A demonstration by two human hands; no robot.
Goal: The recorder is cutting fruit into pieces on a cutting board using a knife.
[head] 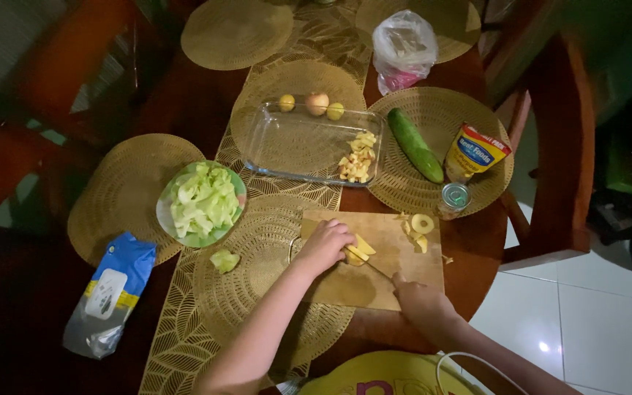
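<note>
The apple piece (360, 251) is pale yellow with cut, flat faces, a small wedge-like chunk lying on the near-left part of the wooden cutting board (404, 267). The left hand (325, 245) presses on its left side, fingers curled over it. A knife (374, 268) with a thin dark blade crosses the board at a slant, its tip at the apple piece, its handle inside the closed right hand (418, 296) near the board's near edge. The board is rectangular, light brown, lying flat.
</note>
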